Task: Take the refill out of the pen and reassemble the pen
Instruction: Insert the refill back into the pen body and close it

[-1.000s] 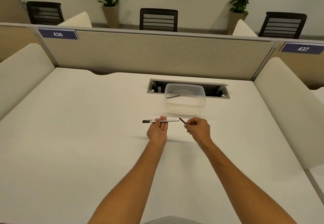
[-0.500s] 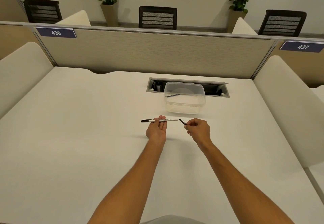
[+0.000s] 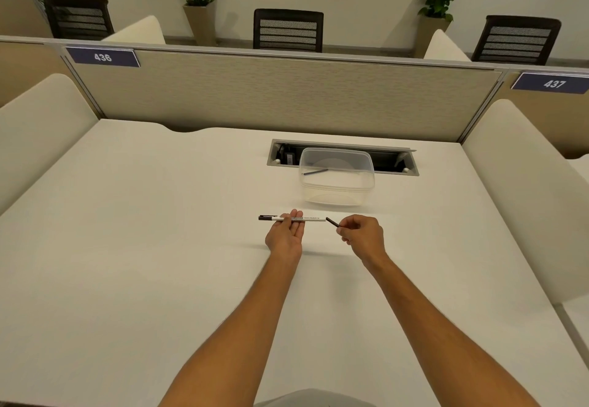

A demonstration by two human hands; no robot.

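Note:
My left hand (image 3: 286, 235) holds a white pen barrel (image 3: 310, 218) level above the desk, its black capped end pointing left. My right hand (image 3: 361, 235) pinches a small black pen piece (image 3: 332, 222) between thumb and fingers, just off the barrel's right end and not touching it. A thin dark refill (image 3: 315, 172) lies inside the clear plastic container (image 3: 338, 194) behind my hands.
The white desk (image 3: 159, 247) is ringed by beige partitions. A cable slot (image 3: 392, 159) is set into the desk behind the container. Cream side panels stand at left and right. Chairs and potted plants are beyond the partition.
Both hands hold nearly the same pose; the black piece stays just off the barrel's right end. The camera view has shifted slightly.

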